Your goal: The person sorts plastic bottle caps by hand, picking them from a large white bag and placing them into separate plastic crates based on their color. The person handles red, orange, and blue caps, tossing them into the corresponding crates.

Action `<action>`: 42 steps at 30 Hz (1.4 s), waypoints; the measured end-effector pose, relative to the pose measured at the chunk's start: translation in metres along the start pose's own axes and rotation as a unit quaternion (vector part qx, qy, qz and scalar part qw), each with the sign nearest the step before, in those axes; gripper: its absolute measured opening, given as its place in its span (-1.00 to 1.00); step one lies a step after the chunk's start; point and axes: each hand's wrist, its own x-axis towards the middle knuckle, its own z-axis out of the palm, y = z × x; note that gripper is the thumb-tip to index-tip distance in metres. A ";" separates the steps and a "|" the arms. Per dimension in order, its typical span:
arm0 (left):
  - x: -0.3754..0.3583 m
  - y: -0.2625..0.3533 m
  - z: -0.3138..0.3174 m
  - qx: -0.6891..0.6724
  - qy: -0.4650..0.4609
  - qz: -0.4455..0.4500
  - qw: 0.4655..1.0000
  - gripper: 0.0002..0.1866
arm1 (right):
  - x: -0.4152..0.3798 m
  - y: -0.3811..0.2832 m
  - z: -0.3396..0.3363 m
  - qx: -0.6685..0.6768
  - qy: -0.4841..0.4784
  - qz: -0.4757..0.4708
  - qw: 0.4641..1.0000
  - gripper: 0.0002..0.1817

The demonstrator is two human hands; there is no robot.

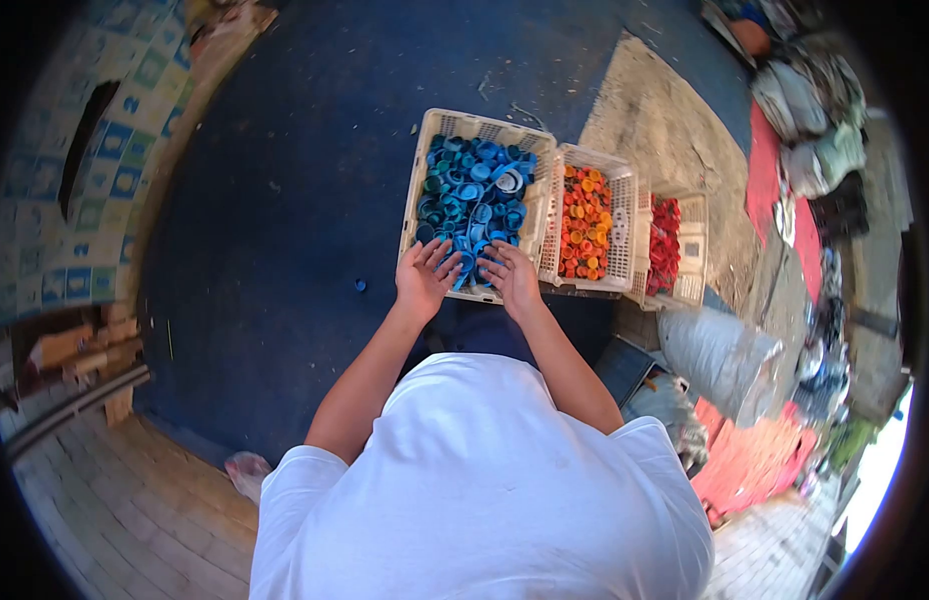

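A cream plastic crate [417,180] stands in front of me, filled with blue and teal caps [472,190]. My left hand [426,275] is over the crate's near left corner, palm up, with its fingers spread and nothing in it. Over the near right part of the same crate is my right hand [512,277], also palm up, fingers apart and empty. The fingertips of both hands are close to the nearest blue caps; whether they touch them I cannot tell. A pale round lid [509,181] lies among the caps.
Right of the blue caps stands a crate [626,215] of orange and yellow caps [586,222], then a crate [693,245] of red pieces [664,245]. One blue cap [361,285] lies on the dark blue surface at left. Sacks [720,362] and red sheeting [750,460] lie at right.
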 end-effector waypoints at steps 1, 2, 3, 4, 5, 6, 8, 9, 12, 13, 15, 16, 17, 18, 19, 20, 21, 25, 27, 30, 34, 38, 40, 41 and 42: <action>0.005 0.002 -0.003 0.012 -0.001 -0.005 1.000 -0.38 | -0.008 -0.002 -0.004 0.004 0.010 -0.001 1.000 -0.58; 0.011 0.003 -0.006 0.023 -0.002 -0.009 1.000 -0.41 | -0.015 -0.003 -0.007 0.013 0.018 -0.002 1.000 -0.61; 0.013 0.004 -0.002 0.037 -0.009 -0.020 0.999 -0.45 | -0.023 -0.004 -0.009 0.006 0.032 -0.017 0.999 -0.61; 0.013 0.003 0.001 0.050 -0.015 -0.031 0.998 -0.48 | -0.032 -0.005 -0.010 -0.001 0.048 -0.028 0.998 -0.61; 0.013 0.001 0.005 0.064 -0.020 -0.042 0.997 -0.51 | -0.040 -0.004 -0.012 -0.008 0.063 -0.040 0.997 -0.61; 0.016 -0.003 0.006 0.059 -0.033 -0.068 0.995 -0.57 | -0.047 0.001 -0.016 0.002 0.080 -0.058 0.995 -0.63; 0.014 -0.012 0.014 0.073 -0.044 -0.109 0.990 -0.59 | -0.065 0.007 -0.019 0.020 0.104 -0.079 0.991 -0.64; 0.013 -0.021 0.019 0.080 -0.051 -0.134 0.986 -0.59 | -0.075 0.009 -0.023 0.028 0.120 -0.092 0.988 -0.64; 0.016 -0.050 0.025 0.108 -0.073 -0.201 0.971 -0.62 | -0.101 0.017 -0.042 0.001 0.152 -0.102 0.983 -0.71; 0.017 -0.061 0.025 0.121 -0.078 -0.227 0.963 -0.62 | -0.114 0.021 -0.048 -0.008 0.162 -0.103 0.981 -0.72; 0.016 -0.081 0.029 0.148 -0.099 -0.260 0.949 -0.65 | -0.132 0.025 -0.062 0.000 0.205 -0.115 0.972 -0.74; 0.018 -0.091 0.028 0.149 -0.106 -0.278 0.943 -0.65 | -0.139 0.029 -0.071 0.010 0.221 -0.126 0.967 -0.74; 0.020 -0.101 0.027 0.151 -0.112 -0.295 0.937 -0.65 | -0.145 0.031 -0.080 0.020 0.235 -0.136 0.962 -0.74; 0.020 -0.110 0.030 0.161 -0.118 -0.314 0.928 -0.65 | -0.153 0.031 -0.085 0.026 0.249 -0.154 0.956 -0.74; 0.020 -0.120 0.033 0.172 -0.122 -0.331 0.920 -0.65 | -0.162 0.029 -0.090 0.033 0.262 -0.170 0.949 -0.74; 0.018 -0.129 0.035 0.184 -0.124 -0.346 0.912 -0.65 | -0.170 0.029 -0.097 0.040 0.273 -0.184 0.943 -0.75; 0.014 -0.138 0.039 0.205 -0.124 -0.359 0.902 -0.65 | -0.177 0.031 -0.104 0.055 0.287 -0.191 0.937 -0.75; 0.006 -0.176 0.064 0.276 -0.121 -0.384 0.873 -0.67 | -0.193 0.028 -0.146 0.106 0.322 -0.220 0.915 -0.76; 0.009 -0.199 0.071 0.304 -0.123 -0.386 0.862 -0.66 | -0.201 0.028 -0.173 0.128 0.329 -0.228 0.908 -0.76; 0.014 -0.249 0.083 0.328 -0.125 -0.397 0.848 -0.63 | -0.210 0.029 -0.224 0.151 0.337 -0.246 0.896 -0.75; 0.013 -0.338 0.109 0.366 -0.116 -0.395 0.834 -0.66 | -0.235 0.014 -0.305 0.180 0.355 -0.258 0.880 -0.75; 0.010 -0.421 0.146 0.397 -0.128 -0.393 0.820 -0.70 | -0.262 0.005 -0.383 0.207 0.376 -0.270 0.862 -0.76; 0.007 -0.465 0.167 0.404 -0.140 -0.404 0.809 -0.72 | -0.279 -0.001 -0.418 0.212 0.392 -0.276 0.852 -0.76; 0.006 -0.484 0.174 0.415 -0.140 -0.404 0.803 -0.72 | -0.289 -0.003 -0.433 0.216 0.402 -0.275 0.847 -0.75; 0.003 -0.504 0.181 0.425 -0.138 -0.405 0.798 -0.72 | -0.299 -0.005 -0.447 0.218 0.412 -0.273 0.842 -0.75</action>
